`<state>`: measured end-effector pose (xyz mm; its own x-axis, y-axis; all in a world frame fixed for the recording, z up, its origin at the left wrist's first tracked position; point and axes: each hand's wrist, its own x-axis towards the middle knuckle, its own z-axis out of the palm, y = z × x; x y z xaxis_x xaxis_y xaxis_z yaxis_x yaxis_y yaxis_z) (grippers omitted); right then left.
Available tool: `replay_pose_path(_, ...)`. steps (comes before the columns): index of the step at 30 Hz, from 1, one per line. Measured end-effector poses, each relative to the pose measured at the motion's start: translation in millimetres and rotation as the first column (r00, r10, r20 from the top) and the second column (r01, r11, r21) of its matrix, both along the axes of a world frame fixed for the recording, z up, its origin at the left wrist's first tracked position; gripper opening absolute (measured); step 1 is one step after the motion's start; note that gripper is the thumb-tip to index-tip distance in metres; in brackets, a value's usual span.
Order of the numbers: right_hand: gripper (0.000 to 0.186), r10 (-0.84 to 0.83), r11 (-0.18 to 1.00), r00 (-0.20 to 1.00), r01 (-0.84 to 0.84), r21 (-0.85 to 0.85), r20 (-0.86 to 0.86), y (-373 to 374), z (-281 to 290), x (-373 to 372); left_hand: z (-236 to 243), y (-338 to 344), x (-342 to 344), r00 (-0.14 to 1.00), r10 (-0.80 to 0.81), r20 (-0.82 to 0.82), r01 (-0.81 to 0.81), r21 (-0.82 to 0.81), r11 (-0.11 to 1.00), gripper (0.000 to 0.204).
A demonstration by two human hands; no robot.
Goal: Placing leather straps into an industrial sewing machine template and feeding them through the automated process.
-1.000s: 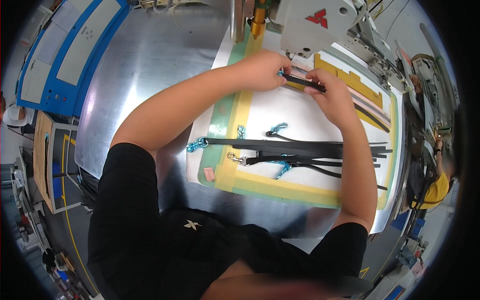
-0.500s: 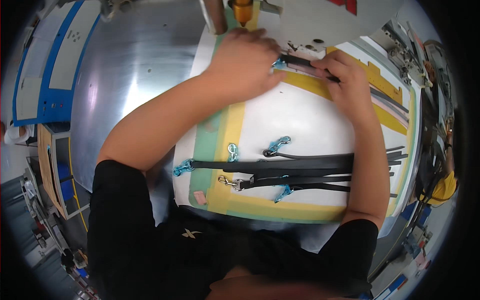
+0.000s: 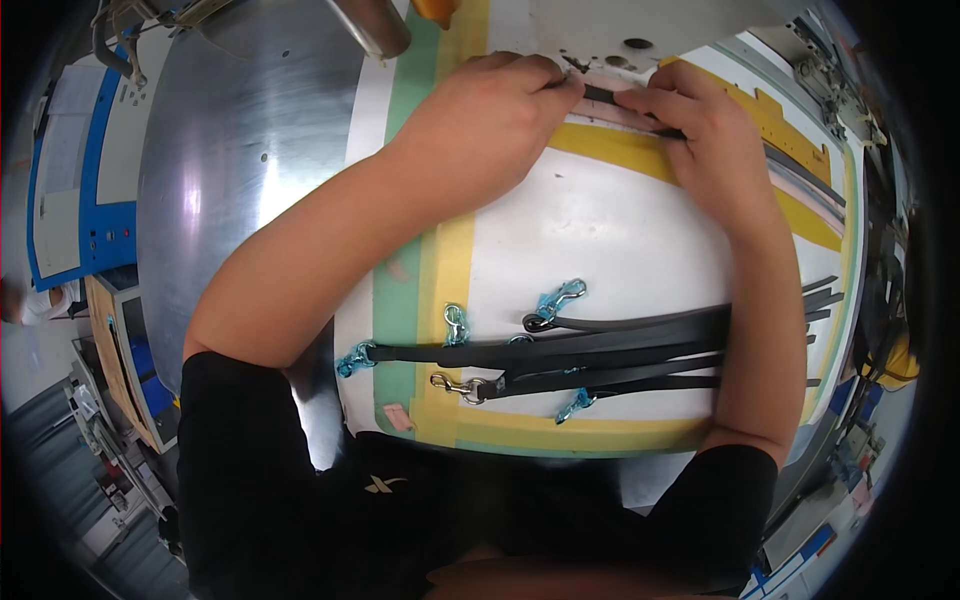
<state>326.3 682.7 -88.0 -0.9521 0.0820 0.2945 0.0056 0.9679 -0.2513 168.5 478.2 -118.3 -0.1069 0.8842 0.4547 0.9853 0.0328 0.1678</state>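
A black strap [image 3: 600, 95] runs between my two hands under the edge of a white machine body, over a pink strip. My left hand [image 3: 500, 115] has its fingers closed on the strap's left end, hiding that end. Further right, my right hand [image 3: 705, 135] pinches the same strap between thumb and fingers. Nearer me lie several black straps [image 3: 620, 350], side by side. Metal snap hooks sit at their left ends: one bare silver hook [image 3: 458, 385], others such as this hook [image 3: 357, 359] wrapped in blue film.
White board [image 3: 620, 230] with yellow and green tape borders lies over a shiny metal table [image 3: 260, 110]. Above my left hand hangs a metal cylinder [image 3: 370, 25], beside an amber part [image 3: 436, 10]. A yellow slotted guide [image 3: 770, 120] stands at right. Blue-and-white cabinet [image 3: 75, 190] at left.
My left hand has slid right along the strap, and the blue-wrapped clip seen beside it is now covered. My right hand still pinches the strap. The whole view has shifted a little.
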Motion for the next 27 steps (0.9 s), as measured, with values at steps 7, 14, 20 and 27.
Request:
replay_pose_path(7, 0.048, 0.002, 0.999, 1.0, -0.002, 0.049, 0.002, -1.1, 1.4, 0.5, 4.5, -0.5, 4.7, 0.998, -0.002, -0.068, -0.002, -0.061, 0.998, 0.042)
replay_pose_path(14, 0.049, -0.022, 0.995, 1.0, 0.022, 0.099, -0.008, -10.8, 3.2, -0.9, 4.9, 0.4, 5.2, 0.998, -0.017, -0.068, 0.012, -0.066, 0.998, 0.044)
replay_pose_path(20, 0.04, -0.06, 0.968, 0.998, 0.057, 0.245, 0.003, -25.0, 15.0, 2.3, 6.8, 4.1, 9.3, 0.999, 0.006, -0.039, -0.01, -0.085, 0.996, 0.046)
replay_pose_path(27, 0.035, -0.229, 0.896, 0.97, 0.175, 0.409, 0.085, -16.2, 25.3, 29.3, 9.5, 0.8, 21.4, 0.993, 0.096, -0.066, -0.105, -0.166, 0.98, 0.048)
